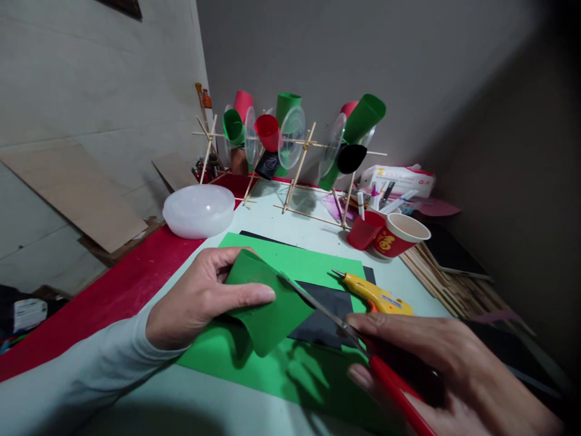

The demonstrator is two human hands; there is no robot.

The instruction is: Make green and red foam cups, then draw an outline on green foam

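Observation:
My left hand [200, 297] pinches a curled piece of green paper [267, 306], thumb on top, and lifts it off the larger green sheet [299, 369] on the table. In my right hand [449, 369] is a pair of red-handled scissors [358, 345]. Its blades reach up and left into the edge of the curled green piece. Beneath lies a black sheet [324, 315].
A yellow glue gun [374, 295] lies just beyond the scissors. Behind it stand a red cup [365, 230] and a red paper cup [402, 235], with wooden sticks [447, 281] at the right. A white lidded bowl [198, 210] and stick-and-cup models [290, 142] stand at the back.

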